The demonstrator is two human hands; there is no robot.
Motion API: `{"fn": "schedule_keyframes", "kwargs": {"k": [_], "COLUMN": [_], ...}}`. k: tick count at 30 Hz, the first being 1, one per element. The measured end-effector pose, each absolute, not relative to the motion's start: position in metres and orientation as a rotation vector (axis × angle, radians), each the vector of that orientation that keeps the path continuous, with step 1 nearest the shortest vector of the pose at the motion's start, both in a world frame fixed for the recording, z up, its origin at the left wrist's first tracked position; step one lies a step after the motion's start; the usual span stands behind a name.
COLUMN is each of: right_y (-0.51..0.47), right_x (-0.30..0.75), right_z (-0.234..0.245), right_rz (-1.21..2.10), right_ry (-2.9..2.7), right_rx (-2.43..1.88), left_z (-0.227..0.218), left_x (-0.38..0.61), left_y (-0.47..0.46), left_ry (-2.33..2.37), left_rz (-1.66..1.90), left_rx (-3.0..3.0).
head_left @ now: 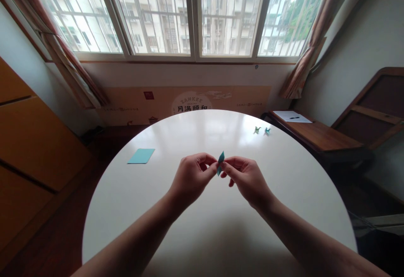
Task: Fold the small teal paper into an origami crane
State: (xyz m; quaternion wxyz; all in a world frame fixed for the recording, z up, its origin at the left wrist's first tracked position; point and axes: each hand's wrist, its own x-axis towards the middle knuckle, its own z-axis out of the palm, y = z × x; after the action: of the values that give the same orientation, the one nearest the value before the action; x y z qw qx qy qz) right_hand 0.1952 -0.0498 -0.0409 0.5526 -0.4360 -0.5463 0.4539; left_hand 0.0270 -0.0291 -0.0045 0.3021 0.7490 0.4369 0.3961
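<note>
Over the middle of the round white table (202, 235), both of my hands pinch one small folded piece of teal paper (221, 158). It is narrow and held upright, with a pointed top and a pointed bottom. My left hand (196, 171) grips its left side between thumb and forefinger. From the other side, my right hand (244, 176) closes thumb and fingers on it, the lower fingers curled beneath. The fingertips cover the paper's middle, so its inner folds are hidden.
Square teal paper (141, 156) lies at the table's left. Toward the back right stand a green folded paper crane (257, 130) and a teal paper crane (267, 131). Beyond the table's right edge, a wooden bench (328, 136) carries a white sheet (292, 117) with a dark pen.
</note>
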Motion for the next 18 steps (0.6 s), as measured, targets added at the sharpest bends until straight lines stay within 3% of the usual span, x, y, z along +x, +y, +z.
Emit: {"fn": "schedule_keyframes", "kwargs": {"k": [10, 18], "right_y": [-0.054, -0.058], "right_x": [0.192, 0.19], "right_z": [-0.04, -0.036], "right_rz": [1.101, 1.235], "right_ry": [-1.207, -1.191], "right_rx": [-1.022, -0.851], "left_z": [-0.004, -0.002], "left_x": [0.023, 0.023], "left_y": [-0.037, -0.044], "left_ry": [1.377, 1.226], "left_rz": [1.326, 1.505], "left_rx": [2.507, 2.881]}}
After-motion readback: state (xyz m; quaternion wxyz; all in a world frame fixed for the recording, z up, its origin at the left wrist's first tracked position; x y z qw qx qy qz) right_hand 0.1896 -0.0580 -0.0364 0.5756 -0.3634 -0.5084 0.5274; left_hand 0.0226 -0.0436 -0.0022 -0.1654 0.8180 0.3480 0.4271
